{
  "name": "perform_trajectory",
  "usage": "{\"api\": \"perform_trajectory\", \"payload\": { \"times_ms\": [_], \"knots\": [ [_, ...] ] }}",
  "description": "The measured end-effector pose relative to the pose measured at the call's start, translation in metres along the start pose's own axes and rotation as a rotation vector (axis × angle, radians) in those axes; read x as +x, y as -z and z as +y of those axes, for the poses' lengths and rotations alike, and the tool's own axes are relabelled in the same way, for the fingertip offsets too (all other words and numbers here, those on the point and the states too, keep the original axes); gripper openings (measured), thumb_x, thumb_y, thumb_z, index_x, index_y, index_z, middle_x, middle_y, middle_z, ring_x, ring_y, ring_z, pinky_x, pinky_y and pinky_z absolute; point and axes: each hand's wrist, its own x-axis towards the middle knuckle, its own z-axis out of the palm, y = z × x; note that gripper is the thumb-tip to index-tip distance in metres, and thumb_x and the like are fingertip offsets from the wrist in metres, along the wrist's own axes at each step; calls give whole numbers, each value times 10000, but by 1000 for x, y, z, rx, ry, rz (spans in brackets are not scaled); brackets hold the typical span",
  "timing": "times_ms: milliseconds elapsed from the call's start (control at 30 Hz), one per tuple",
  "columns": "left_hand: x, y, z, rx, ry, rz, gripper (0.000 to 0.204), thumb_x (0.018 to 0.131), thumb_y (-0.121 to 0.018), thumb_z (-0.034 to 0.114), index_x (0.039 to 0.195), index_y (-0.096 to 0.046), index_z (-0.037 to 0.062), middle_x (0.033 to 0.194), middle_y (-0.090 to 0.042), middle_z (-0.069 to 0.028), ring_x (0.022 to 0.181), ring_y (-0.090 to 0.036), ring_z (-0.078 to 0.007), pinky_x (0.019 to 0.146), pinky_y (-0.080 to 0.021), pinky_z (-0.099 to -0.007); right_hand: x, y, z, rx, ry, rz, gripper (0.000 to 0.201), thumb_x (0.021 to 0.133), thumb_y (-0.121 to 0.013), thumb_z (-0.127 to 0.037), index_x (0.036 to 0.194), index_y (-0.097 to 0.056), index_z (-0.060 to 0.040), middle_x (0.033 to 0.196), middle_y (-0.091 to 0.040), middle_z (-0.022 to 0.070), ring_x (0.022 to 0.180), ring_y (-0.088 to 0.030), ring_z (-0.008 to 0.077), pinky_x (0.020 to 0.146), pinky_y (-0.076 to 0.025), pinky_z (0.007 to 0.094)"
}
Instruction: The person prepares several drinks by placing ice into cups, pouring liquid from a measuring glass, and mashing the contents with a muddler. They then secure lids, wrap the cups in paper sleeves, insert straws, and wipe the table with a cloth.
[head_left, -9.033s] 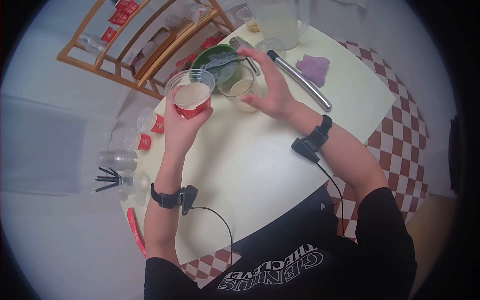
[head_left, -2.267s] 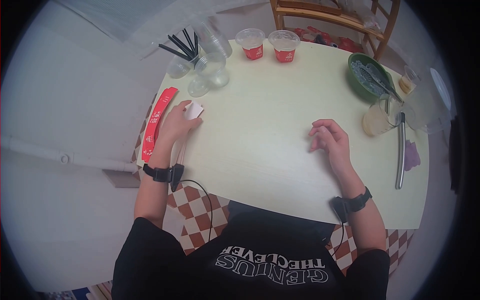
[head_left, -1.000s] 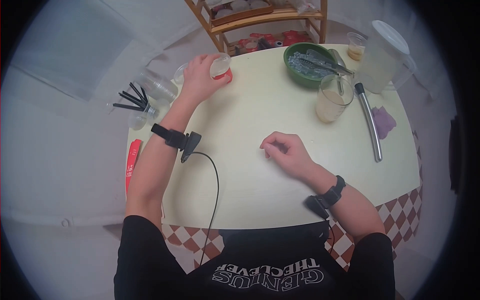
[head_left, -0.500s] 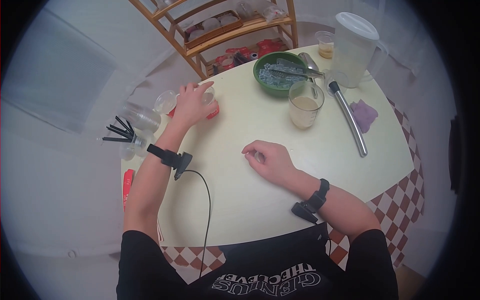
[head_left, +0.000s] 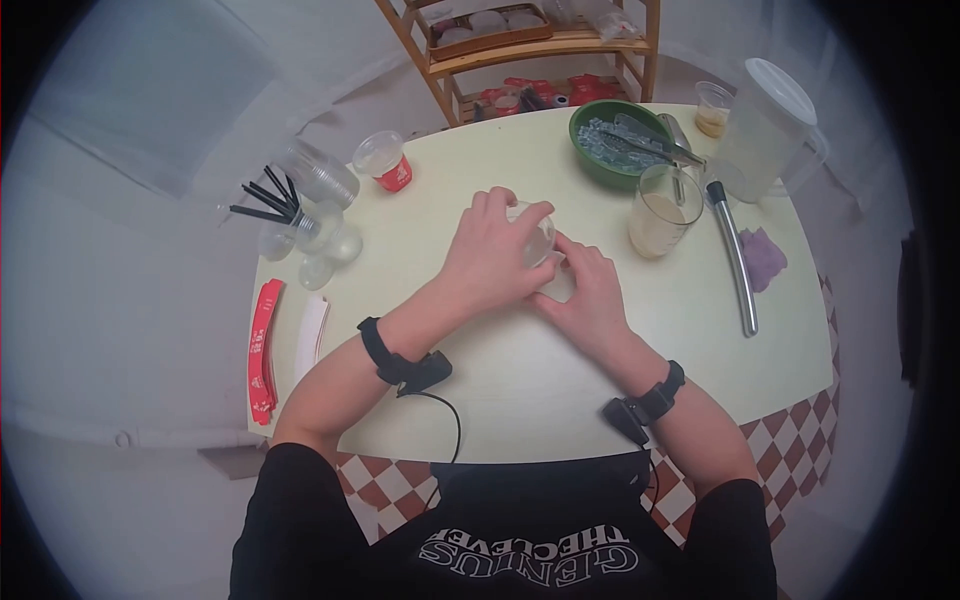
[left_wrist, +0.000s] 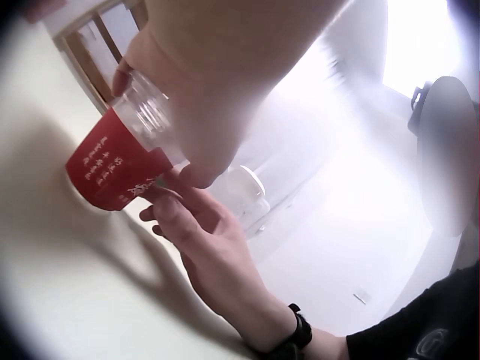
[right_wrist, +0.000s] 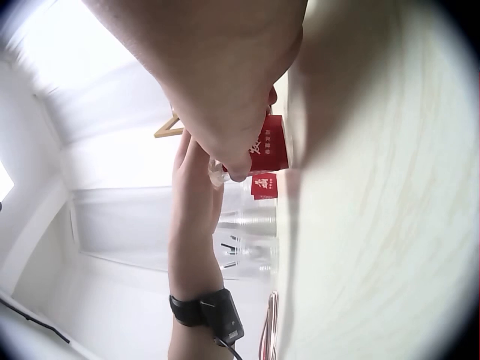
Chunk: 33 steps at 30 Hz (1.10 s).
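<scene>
Half a second ago, your left hand was over by the cups at the left side of the worktop. Now it has brought a clear plastic cup with a red paper band in close to you. So both of your hands can now work on that one cup. It is between them, over the middle of the worktop.

The grip of your left hand is curled round the see-through top part. The grip of your right hand holds it lower down, thumb on one side and fingers on the other. I cannot tell how hard either one squeezes. The band wraps the lower side and has white writing on it. Bare plastic shows above it. Your fingers hide what is inside.

A bit past the cup and to its right is a tall glass beaker with a pale drink in it. Past the cup to its left stands another red-banded cup. Further past it and to the right is a round green bowl with pale bits in it.
</scene>
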Motion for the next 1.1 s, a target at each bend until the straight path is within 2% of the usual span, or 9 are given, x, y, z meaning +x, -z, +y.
{"api": "perform_trajectory", "payload": {
  "times_ms": [300,433,533,600,633,767,833,1033,1100],
  "knots": [
    [-16,0,32,28,32,-54,560,877,-767,392,1361,-682,124,1278,-592,-236,1180,-549,-382,984,-482,-481,3,-3,1,57,-21,-28,691,718,-902,-231,1313,-612,-32,1005,-714,117,969,-666,329,870,-469,459],
    [-19,7,32,-22,51,-30,599,897,-767,399,1413,-649,119,1276,-587,-237,1191,-549,-392,1011,-482,-491,3,-6,4,44,-31,-73,720,715,-909,-247,1333,-610,-32,1019,-719,124,980,-671,329,896,-472,457],
    [-25,30,28,-62,55,99,628,935,-756,399,1469,-603,105,1275,-581,-230,1226,-539,-400,1044,-482,-483,2,-2,-1,93,-28,-28,741,708,-933,-265,1334,-617,-24,1072,-739,147,1014,-699,344,933,-514,463],
    [-38,48,20,-146,155,108,635,973,-743,394,1498,-564,85,1295,-596,-214,1228,-570,-369,1047,-496,-454,4,1,-5,207,-29,-26,773,697,-959,-282,1340,-620,-20,1148,-751,173,1062,-723,364,957,-558,468],
    [-46,57,13,-146,159,106,635,973,-743,394,1498,-564,85,1295,-596,-214,1228,-570,-369,1047,-496,-454,5,0,-5,208,-30,-29,773,697,-959,-282,1340,-620,-20,1148,-751,173,1062,-723,364,957,-558,468],
    [-92,98,-14,-353,488,-163,546,1015,-687,336,1484,-578,78,1279,-647,-192,1151,-667,-307,994,-534,-419,4,-2,-2,177,-3,-4,769,707,-969,-284,1341,-624,-20,1190,-751,183,1090,-729,380,955,-580,474],
    [-117,114,-33,-191,557,-225,536,1006,-682,321,1475,-588,80,1263,-652,-194,1144,-671,-319,988,-537,-426,4,-2,-1,183,4,-6,769,712,-967,-281,1349,-623,-22,1193,-750,182,1093,-727,380,961,-576,475],
    [-171,151,-127,287,791,-188,660,964,-734,379,1519,-542,76,1277,-630,-261,1180,-661,-375,1017,-532,-461,3,-1,-4,184,-22,-27,768,725,-961,-264,1365,-616,-15,1240,-740,190,1132,-719,386,989,-568,475],
    [-177,153,-165,269,836,-138,736,935,-755,420,1535,-523,62,1306,-616,-285,1233,-630,-422,1055,-514,-487,3,0,-5,201,-8,-17,770,727,-961,-260,1367,-613,-9,1251,-739,195,1147,-718,388,1003,-567,475]
  ]
}}
